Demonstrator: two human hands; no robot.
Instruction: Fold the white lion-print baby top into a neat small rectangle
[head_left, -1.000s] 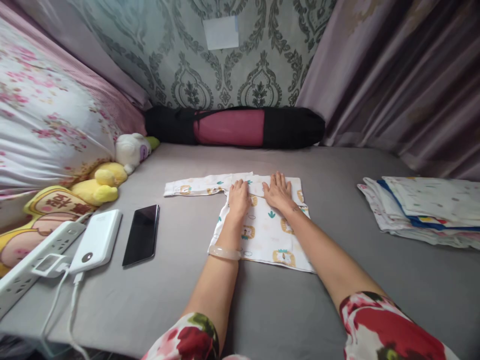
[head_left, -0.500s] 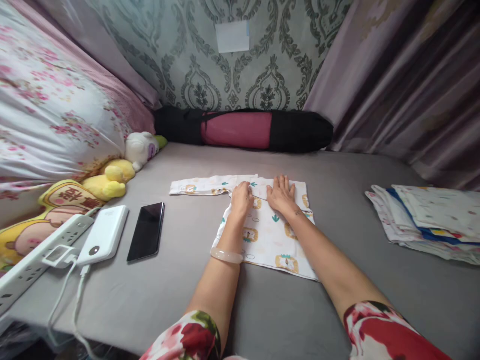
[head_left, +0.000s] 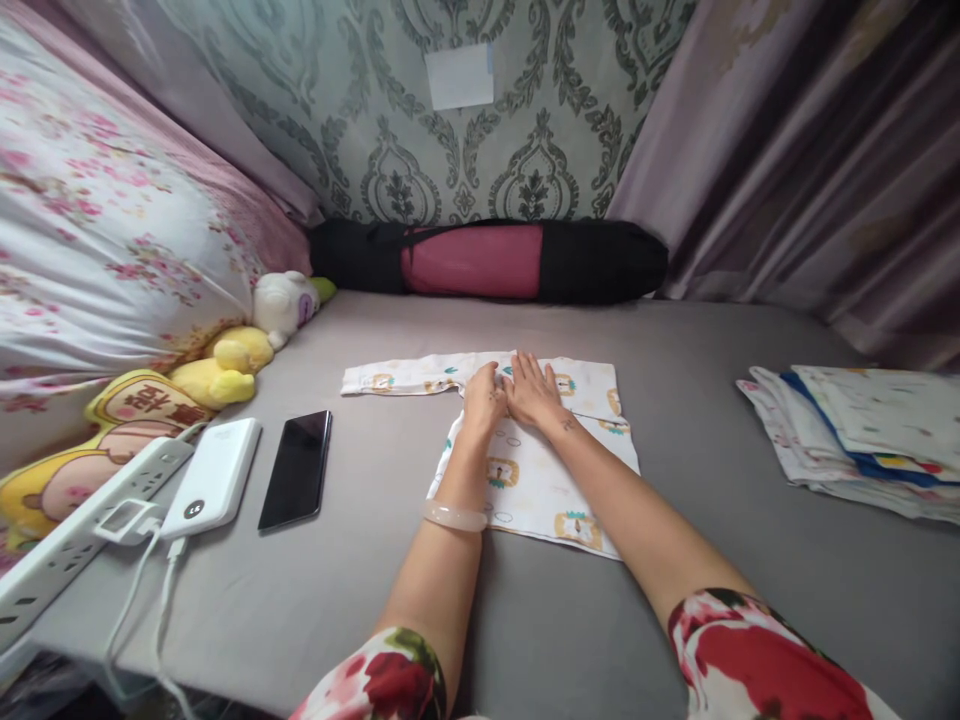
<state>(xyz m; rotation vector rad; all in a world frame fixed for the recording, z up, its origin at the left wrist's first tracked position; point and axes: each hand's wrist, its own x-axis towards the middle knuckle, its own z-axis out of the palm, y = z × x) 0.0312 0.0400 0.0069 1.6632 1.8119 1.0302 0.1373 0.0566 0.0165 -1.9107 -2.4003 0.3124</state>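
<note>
A white long-sleeved shirt (head_left: 540, 495) with a lion print lies spread on the grey sheet, one sleeve (head_left: 405, 374) stretched out to the left and the other folded across the top. My left hand (head_left: 484, 397), a pale bangle (head_left: 454, 515) on its wrist, rests at the left shoulder with curled fingers closed on the cloth; its fingertips are partly hidden. Flat on the folded sleeve, right beside it, lies my right hand (head_left: 532, 390), palm down with fingers stretched out.
To the right is a stack of folded clothes (head_left: 877, 425). On the left lie a black phone (head_left: 296, 470), a white power bank (head_left: 212, 478) with a cable, a power strip (head_left: 75, 540) and plush toys (head_left: 217, 370). A black and maroon long bag (head_left: 472, 262) lies along the wall.
My right hand has slid left across the folded sleeve until close to my left hand. My left hand has stayed at the shirt's left shoulder. The view has shifted slightly.
</note>
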